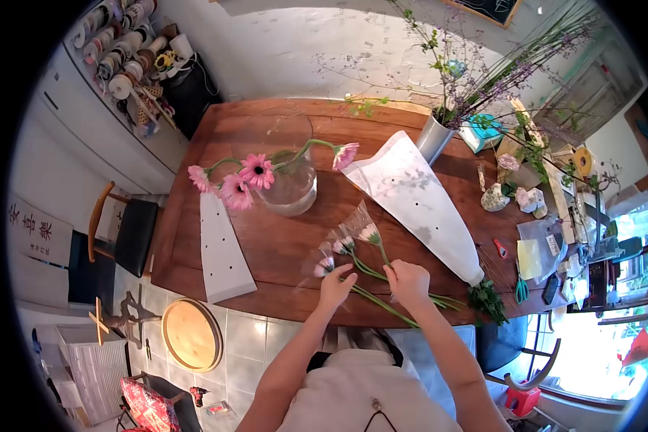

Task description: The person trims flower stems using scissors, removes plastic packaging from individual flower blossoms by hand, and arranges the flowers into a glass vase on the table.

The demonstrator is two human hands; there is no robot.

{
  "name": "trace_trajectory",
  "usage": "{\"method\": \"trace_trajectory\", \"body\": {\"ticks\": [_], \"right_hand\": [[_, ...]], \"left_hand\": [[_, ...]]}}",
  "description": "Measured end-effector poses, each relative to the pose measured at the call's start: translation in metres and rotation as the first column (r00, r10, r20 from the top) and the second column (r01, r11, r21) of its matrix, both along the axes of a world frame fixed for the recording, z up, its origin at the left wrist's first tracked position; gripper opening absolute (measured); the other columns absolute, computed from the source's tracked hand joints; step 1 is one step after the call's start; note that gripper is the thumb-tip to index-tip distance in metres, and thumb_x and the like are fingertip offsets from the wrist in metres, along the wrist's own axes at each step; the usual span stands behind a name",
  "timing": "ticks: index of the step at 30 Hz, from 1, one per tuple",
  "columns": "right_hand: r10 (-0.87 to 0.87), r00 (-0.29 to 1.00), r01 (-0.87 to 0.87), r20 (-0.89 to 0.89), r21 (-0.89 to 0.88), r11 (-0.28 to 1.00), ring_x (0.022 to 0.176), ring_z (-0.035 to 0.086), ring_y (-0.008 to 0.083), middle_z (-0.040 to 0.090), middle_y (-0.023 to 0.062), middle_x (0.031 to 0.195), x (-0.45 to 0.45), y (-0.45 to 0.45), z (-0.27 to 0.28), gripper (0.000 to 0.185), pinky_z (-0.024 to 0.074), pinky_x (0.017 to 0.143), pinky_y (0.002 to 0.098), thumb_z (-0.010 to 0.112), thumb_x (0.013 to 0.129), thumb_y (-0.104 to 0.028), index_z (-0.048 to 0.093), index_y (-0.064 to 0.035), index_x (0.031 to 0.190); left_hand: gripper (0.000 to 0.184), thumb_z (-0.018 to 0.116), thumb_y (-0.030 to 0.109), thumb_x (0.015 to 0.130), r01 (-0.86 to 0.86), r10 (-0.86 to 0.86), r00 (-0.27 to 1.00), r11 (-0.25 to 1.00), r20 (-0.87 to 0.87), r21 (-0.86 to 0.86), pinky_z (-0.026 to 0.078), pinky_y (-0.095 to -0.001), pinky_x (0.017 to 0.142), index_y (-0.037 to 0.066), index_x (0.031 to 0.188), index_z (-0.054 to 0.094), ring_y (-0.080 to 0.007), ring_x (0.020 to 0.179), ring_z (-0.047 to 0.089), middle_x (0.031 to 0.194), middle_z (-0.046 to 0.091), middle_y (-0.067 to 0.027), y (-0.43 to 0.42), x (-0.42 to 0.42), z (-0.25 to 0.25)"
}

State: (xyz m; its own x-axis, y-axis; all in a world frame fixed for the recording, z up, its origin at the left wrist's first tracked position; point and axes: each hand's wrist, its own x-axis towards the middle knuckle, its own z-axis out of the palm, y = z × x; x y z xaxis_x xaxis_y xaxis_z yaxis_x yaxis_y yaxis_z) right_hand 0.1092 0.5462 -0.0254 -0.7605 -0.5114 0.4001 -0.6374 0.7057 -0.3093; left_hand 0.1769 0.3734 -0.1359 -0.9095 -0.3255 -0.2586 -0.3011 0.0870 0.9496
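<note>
Several pale pink flowers point(369, 234) in clear plastic sleeves lie near the table's front edge, their green stems point(385, 306) running to the lower right. My left hand point(336, 286) is closed at the stems just below the leftmost flower head. My right hand point(408, 281) is closed on a stem of the flower on the right. Beyond them, a clear glass vase point(289, 194) holds water, with pink gerberas point(257, 171) leaning out over its rim on both sides. A white perforated paper sleeve point(219, 248) lies left of the vase.
A large white paper wrap point(417, 201) lies right of the vase. Behind it a metal vase point(433, 138) holds tall branches. Red-handled scissors point(500, 248), teal scissors point(521, 289) and green leaves point(487, 301) are at the right. A chair point(133, 227) stands left of the table point(180, 237).
</note>
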Motion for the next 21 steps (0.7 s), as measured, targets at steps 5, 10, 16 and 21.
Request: {"method": "trace_trajectory", "body": {"ticks": [5, 10, 16, 21], "right_hand": [[0.057, 0.998, -0.057, -0.026, -0.008, 0.998, 0.049, 0.053, 0.0232, 0.048, 0.0049, 0.053, 0.019, 0.005, 0.013, 0.025, 0.0414, 0.044, 0.0355, 0.067, 0.076, -0.019, 0.047, -0.0112, 0.064], [0.185, 0.981, -0.185, -0.061, 0.014, 0.983, 0.049, 0.052, 0.0225, 0.049, 0.0045, 0.056, 0.042, -0.008, 0.046, 0.019, 0.0417, 0.045, 0.0347, 0.068, 0.069, -0.017, 0.051, -0.0101, 0.067], [0.358, 0.848, -0.201, 0.391, -0.388, 0.899, 0.048, 0.053, 0.0196, 0.056, 0.0067, 0.061, 0.04, -0.008, 0.129, 0.026, 0.0395, 0.044, 0.0303, 0.071, 0.074, -0.023, 0.066, -0.007, 0.095], [0.491, 0.798, -0.189, 0.35, -0.628, 0.755, 0.046, 0.049, 0.0138, 0.059, 0.0096, 0.064, 0.045, -0.016, 0.144, 0.02, 0.0372, 0.044, 0.0254, 0.071, 0.074, -0.01, 0.068, -0.0042, 0.093]], "left_hand": [[0.02, 0.059, 0.013, 0.087, -0.044, 0.041, 0.999, 0.837, 0.019, 0.545, 0.036, -0.0173, 0.043, -0.001, 0.1, 0.063, -0.003, 0.05, 0.047, 0.099, 0.067, -0.0097, -0.005, -0.003, 0.042], [0.017, 0.06, 0.008, 0.085, 0.12, 0.0, 0.986, 0.695, -0.167, 0.709, 0.033, -0.0163, 0.039, 0.0, 0.1, 0.063, -0.0003, 0.045, 0.043, 0.097, 0.067, -0.0095, 0.001, 0.008, 0.158], [0.02, 0.062, 0.01, 0.083, 0.192, -0.041, 0.945, 0.872, -0.324, 0.45, 0.032, -0.0164, 0.039, -0.001, 0.099, 0.063, -0.0023, 0.046, 0.045, 0.088, 0.066, -0.0085, 0.001, 0.036, 0.217], [0.02, 0.056, 0.014, 0.089, 0.21, -0.253, 0.738, 0.967, -0.626, -0.143, 0.048, -0.025, 0.063, -0.002, 0.1, 0.061, -0.0161, 0.07, 0.061, 0.101, 0.062, -0.0099, -0.003, 0.036, 0.226]]}}
